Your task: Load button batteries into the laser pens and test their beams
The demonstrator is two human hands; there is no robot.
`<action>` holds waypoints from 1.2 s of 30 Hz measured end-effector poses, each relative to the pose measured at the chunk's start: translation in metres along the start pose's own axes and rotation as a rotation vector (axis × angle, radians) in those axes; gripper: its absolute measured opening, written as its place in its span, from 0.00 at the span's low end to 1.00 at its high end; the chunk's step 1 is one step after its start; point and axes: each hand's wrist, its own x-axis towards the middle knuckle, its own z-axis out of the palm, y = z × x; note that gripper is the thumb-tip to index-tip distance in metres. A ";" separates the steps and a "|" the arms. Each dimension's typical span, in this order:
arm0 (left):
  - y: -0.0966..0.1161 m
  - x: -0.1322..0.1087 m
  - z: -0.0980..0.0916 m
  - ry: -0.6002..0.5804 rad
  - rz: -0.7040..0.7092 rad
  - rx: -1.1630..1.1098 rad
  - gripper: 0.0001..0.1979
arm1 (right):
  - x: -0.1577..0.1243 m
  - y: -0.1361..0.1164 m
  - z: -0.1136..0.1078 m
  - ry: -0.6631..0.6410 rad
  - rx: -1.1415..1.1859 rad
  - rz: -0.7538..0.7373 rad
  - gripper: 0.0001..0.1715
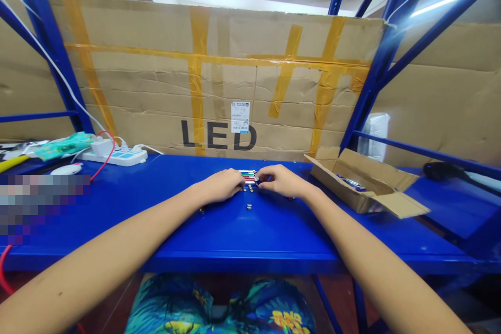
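Both of my hands rest on the blue metal table (235, 229), close together near its back. My left hand (223, 185) is curled, with its fingertips against the left end of a small bundle of coloured, pen-like sticks (247, 173). From the other side my right hand (282, 181) pinches the bundle's right end. Two or three small round metal pieces (249, 206) lie loose on the table just in front of the hands. What exactly the fingers grip is partly hidden.
An open cardboard box (364, 185) sits to the right. A white power strip (115, 155) with a red wire lies at the back left, near a green cloth (64, 145). A tall taped cardboard sheet marked LED (219, 78) stands behind, between blue rack posts.
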 end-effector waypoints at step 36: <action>0.016 -0.004 -0.015 0.257 -0.054 -0.167 0.07 | 0.002 0.003 0.001 0.017 0.057 0.001 0.11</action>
